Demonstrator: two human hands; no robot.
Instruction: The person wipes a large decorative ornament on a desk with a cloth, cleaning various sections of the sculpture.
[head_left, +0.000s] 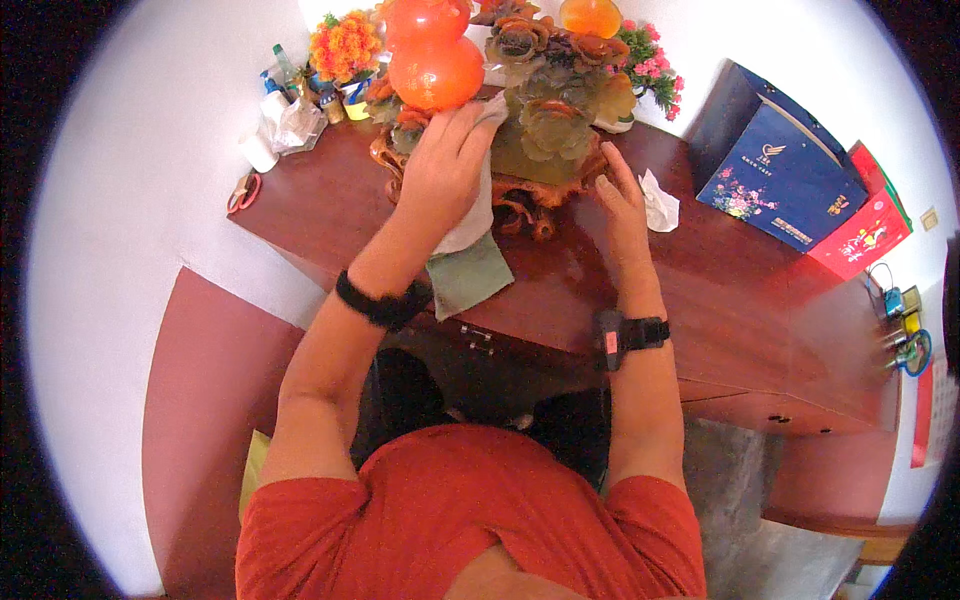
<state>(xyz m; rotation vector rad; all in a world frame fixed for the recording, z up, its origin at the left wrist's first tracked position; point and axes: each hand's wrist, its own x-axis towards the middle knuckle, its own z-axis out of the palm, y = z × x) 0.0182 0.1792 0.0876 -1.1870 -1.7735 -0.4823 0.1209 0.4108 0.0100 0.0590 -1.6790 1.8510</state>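
Observation:
A carved ornament with brown and green stone-like flowers (555, 127) and a glossy orange gourd (436, 71) stands on a gnarled wooden base (525, 214). My left hand (446, 165) is closed on a pale cloth (474, 221), just below the gourd. A corner of the cloth pokes up past the fingers, and a greenish cloth part (471, 277) hangs over the table's front edge. My right hand (624, 202) is at the right side of the base with thumb and fingers apart; fingertip contact there is hard to make out. A crumpled white tissue (660, 202) lies beside it.
The dark red wooden table (720, 300) carries a blue gift bag (780, 172) and a red bag (862, 232) at right. Bottles (274, 101), a white cup (259, 152), red-handled scissors (244, 193) and orange flowers (345, 46) are at left. Pink flowers (652, 64) stand behind.

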